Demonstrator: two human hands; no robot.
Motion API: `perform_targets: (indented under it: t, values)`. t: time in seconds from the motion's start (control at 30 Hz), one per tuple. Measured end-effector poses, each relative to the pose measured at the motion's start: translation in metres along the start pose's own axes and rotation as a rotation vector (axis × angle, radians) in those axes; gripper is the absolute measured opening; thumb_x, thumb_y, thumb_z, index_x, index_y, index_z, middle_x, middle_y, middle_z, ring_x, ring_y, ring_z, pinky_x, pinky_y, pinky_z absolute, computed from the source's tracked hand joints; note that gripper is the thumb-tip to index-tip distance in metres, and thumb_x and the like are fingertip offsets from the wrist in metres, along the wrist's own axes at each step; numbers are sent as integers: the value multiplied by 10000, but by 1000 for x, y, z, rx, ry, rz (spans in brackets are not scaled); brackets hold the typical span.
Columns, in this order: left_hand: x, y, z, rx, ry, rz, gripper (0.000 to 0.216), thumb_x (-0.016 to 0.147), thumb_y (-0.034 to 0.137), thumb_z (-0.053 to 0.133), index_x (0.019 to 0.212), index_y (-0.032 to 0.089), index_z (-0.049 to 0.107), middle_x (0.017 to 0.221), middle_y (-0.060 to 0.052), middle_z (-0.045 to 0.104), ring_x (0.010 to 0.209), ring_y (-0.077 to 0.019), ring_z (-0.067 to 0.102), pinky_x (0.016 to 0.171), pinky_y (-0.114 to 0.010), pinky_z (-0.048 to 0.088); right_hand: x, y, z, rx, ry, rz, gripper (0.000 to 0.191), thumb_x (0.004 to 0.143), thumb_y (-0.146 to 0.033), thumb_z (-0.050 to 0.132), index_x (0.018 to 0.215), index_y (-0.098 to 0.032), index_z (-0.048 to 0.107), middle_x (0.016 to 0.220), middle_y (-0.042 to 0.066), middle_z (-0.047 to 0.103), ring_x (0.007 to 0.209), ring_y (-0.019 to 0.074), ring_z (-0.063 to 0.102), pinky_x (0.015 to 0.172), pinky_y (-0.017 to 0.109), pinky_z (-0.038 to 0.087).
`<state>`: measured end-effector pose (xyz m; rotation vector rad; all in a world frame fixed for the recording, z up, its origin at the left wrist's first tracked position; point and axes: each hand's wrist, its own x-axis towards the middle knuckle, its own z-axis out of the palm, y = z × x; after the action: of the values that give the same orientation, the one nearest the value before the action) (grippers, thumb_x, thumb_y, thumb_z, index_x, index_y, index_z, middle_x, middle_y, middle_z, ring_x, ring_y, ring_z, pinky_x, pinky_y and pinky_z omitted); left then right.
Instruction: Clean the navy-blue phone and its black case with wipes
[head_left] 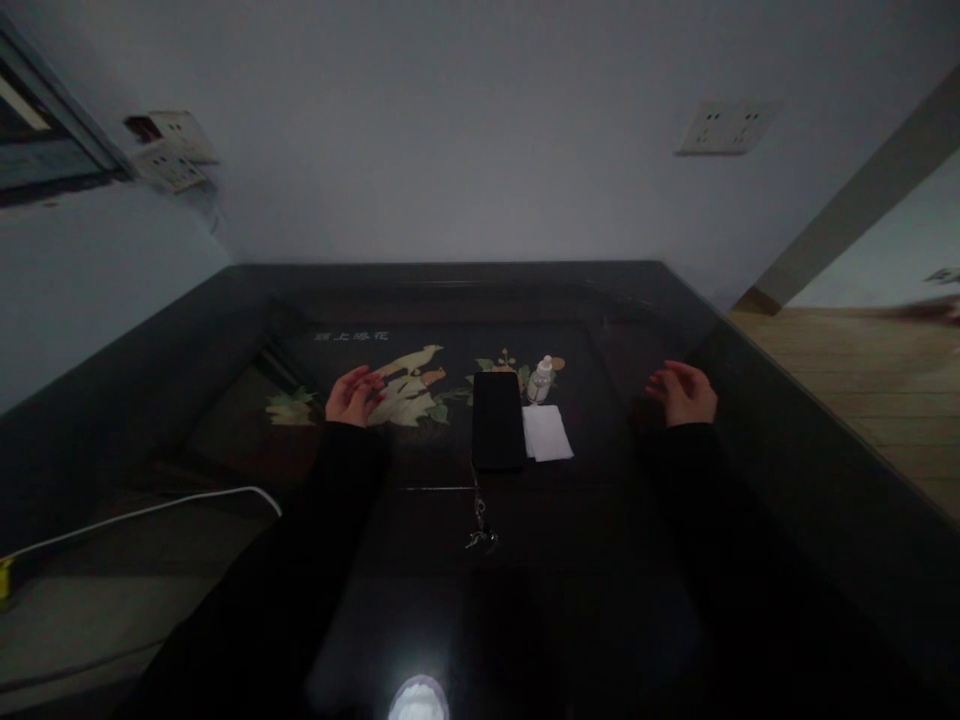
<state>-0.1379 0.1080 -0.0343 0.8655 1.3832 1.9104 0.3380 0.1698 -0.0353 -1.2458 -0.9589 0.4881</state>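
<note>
At the far left we see a white cable point(150, 510) running over the near edge of the dark table point(787, 470). Next comes the left hand point(354, 396), in a black sleeve. It lies on the tabletop with its fingers loosely curled and holds nothing. It rests on the edge of the inlaid bird picture point(409, 385) set into the table surface.

In the middle we find the black phone point(497, 420), lying flat with its long side pointing away from us, well apart from both hands. A small charm point(480, 535) hangs on a cord from its near end. Just beside the phone's far right corner stands a small white bottle point(540, 380), and a folded white sheet point(547, 433) lies flat against the phone's right edge.

Further right, the right hand point(682, 392) rests palm down, fingers slack and slightly bent, gripping nothing. Dark bare table separates it from the sheet. Above it a wall socket point(724, 126) sits on the pale wall, and a wooden floor point(862, 380) shows at the far right.
</note>
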Motion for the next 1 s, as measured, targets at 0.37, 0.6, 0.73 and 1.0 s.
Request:
perform_targets:
  t: [0.37,0.6,0.73,1.0]
  values:
    - [-26,25,11,275,-43,72,479,827,496,373,698,112,628,314,46,391,270,-56,292,322,-194,210,-16,-16,-4,-275,-22,-39,525,807,-566,389,514,-157,538,321,-58,344,290,66,303,329,209,212]
    - [-25,24,14,463,48,220,222,660,319,594,580,180,440,475,72,404,431,-57,375,443,-180,301,-20,-20,0,-343,-39,-52,452,720,-594,495,674,-153,583,409,-52,444,322,79,356,361,213,261]
    - [-23,20,11,591,84,289,431,650,252,579,452,199,199,441,82,169,426,-55,181,437,-205,185,-26,-23,2,-407,-55,-64,531,804,-589,343,489,-187,488,340,-56,321,324,93,327,388,234,246]
    - [-31,19,31,765,2,311,499,733,402,559,424,216,214,408,52,177,412,-78,178,441,-256,152,-30,-31,10,-508,-92,-172,537,622,-474,626,448,-219,187,440,-88,158,458,69,181,468,240,179]
